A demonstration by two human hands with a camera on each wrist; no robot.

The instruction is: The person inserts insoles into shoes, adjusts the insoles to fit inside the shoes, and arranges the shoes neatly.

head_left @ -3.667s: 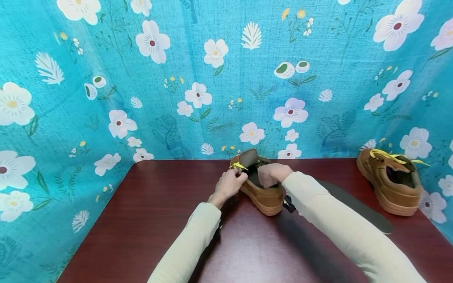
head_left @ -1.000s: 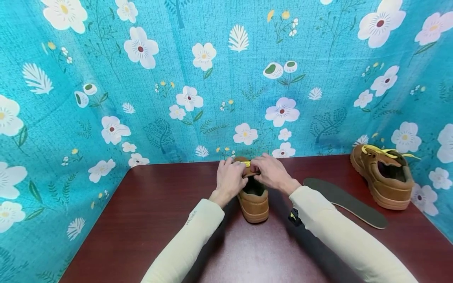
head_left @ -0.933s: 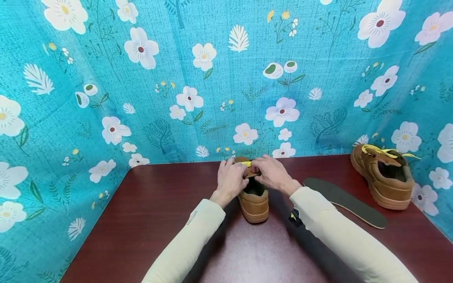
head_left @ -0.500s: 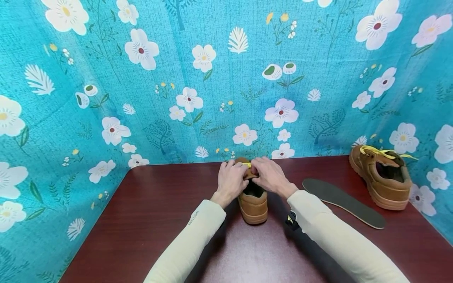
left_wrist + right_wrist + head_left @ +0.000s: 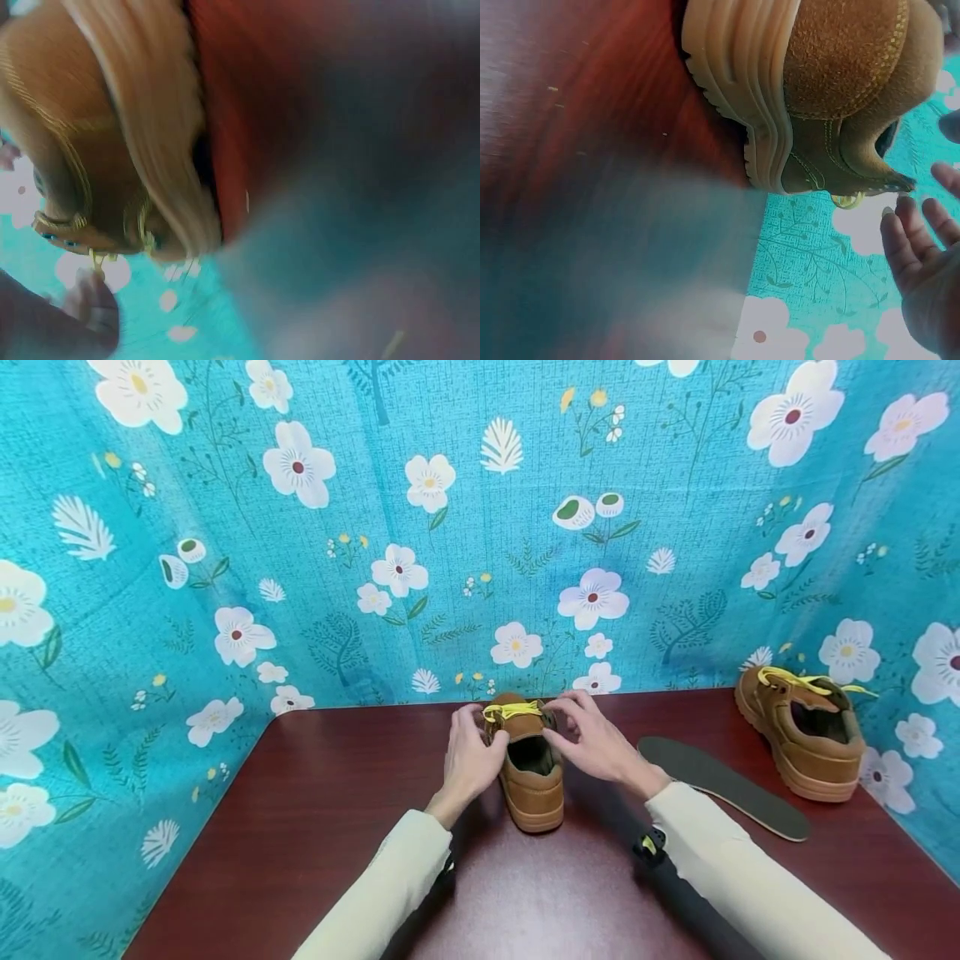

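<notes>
A brown suede shoe (image 5: 534,797) stands on the table, heel facing me, its tongue down over the opening and a yellow shoelace (image 5: 517,710) across the front. At its left side is my left hand (image 5: 474,760), thumb and fingers apart beside the collar. The left wrist view is blurred; there the left hand (image 5: 86,319) has its fingertips close to the lace, and contact cannot be told. On the other side my right hand (image 5: 592,739) spreads its fingers by the right edge. In the right wrist view the right hand (image 5: 926,266) holds nothing, fingers nearly straight.
A second brown shoe (image 5: 825,764) with yellow laces stands at the table's far right. Between it and my right arm lies a dark flat insole (image 5: 727,785). A blue floral curtain (image 5: 450,527) hangs behind the dark red table (image 5: 337,793).
The insole was out beside the right arm throughout. The right hand came out of the shoe, both hands gripped the tongue and lace area, then let go and moved apart to either side.
</notes>
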